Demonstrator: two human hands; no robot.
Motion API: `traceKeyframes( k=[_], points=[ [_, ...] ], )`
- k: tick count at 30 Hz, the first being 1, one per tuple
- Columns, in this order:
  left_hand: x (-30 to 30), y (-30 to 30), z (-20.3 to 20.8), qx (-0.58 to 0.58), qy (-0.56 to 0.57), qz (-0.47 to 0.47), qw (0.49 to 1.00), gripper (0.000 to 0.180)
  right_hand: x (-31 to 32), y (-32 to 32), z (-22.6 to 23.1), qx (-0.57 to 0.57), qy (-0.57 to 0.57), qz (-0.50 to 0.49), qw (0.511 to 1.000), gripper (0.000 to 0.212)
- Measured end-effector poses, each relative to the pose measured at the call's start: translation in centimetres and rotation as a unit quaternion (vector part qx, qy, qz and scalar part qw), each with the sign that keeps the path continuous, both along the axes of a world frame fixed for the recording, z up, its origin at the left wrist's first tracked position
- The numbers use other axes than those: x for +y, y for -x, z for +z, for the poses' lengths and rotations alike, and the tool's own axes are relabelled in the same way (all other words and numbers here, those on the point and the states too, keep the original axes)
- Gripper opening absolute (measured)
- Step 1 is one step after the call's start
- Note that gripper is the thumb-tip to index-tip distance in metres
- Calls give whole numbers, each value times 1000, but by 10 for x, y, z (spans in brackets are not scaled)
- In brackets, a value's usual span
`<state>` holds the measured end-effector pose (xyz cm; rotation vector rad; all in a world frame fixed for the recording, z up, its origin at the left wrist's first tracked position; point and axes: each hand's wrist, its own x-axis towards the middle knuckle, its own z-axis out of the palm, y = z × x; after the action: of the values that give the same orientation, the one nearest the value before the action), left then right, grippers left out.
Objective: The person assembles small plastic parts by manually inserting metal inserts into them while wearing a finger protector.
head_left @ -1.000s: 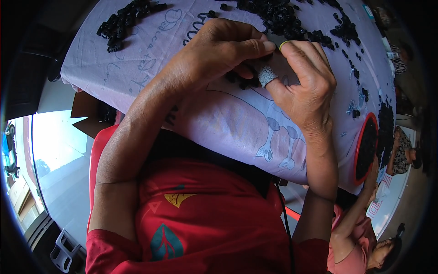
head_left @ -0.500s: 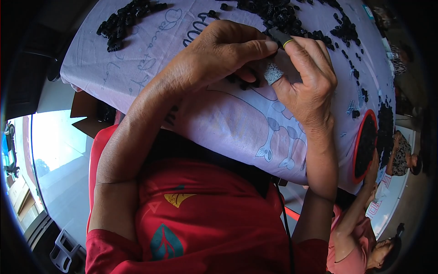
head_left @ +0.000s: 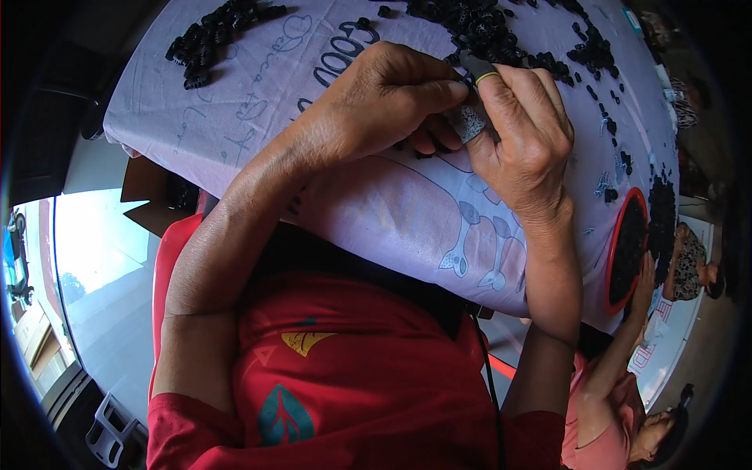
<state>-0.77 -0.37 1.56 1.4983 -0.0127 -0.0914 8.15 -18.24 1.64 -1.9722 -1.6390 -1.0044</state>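
My left hand [head_left: 395, 98] is closed in a pinch, its thumb and fingertips meeting over the cloth-covered table. Close against it, my right hand [head_left: 526, 129] is closed too. The right index finger wears a black finger cot [head_left: 475, 66] with a yellow rim, and a speckled grey wrap [head_left: 471, 123] covers the thumb tip. Between the fingertips of both hands is a small black part [head_left: 471, 81], mostly hidden by the fingers. More dark pieces show partly beneath the left hand.
Loose black parts [head_left: 478, 31] are heaped beyond my hands, with another pile [head_left: 205, 43] at far left. A red-rimmed round tray [head_left: 644, 210] of black pieces stands at the right, beside another person's hand [head_left: 644, 286]. The table's pale printed cloth [head_left: 376, 200] hangs over the near edge.
My two hands have drawn slightly closer together, the right thumb shifting left toward the left fingers. At the right, the other person's hand has moved slightly beside the tray.
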Motion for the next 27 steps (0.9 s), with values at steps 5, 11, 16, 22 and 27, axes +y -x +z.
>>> traceKeyframes(
  k=[5, 11, 16, 22, 27],
  points=[
    [-1, 1, 0, 12, -4, 12, 1000, 27, 1, 3, 1, -4, 23, -7, 1000, 32],
    [-1, 3, 1, 24, -15, 29, 999, 27, 3, 2, -2, -22, 27, -5, 999, 28],
    [-1, 2, 1, 29, -13, 29, 999, 29, 4, 3, -2, -19, 33, 0, 999, 30],
    [3, 1, -4, 25, -9, -1, 1000, 42, 2, 0, 0, 32, 28, 0, 999, 37],
    [1, 0, 0, 0, 10, 11, 1000, 48, -6, -7, -2, 45, 10, -4, 999, 38]
  ],
)
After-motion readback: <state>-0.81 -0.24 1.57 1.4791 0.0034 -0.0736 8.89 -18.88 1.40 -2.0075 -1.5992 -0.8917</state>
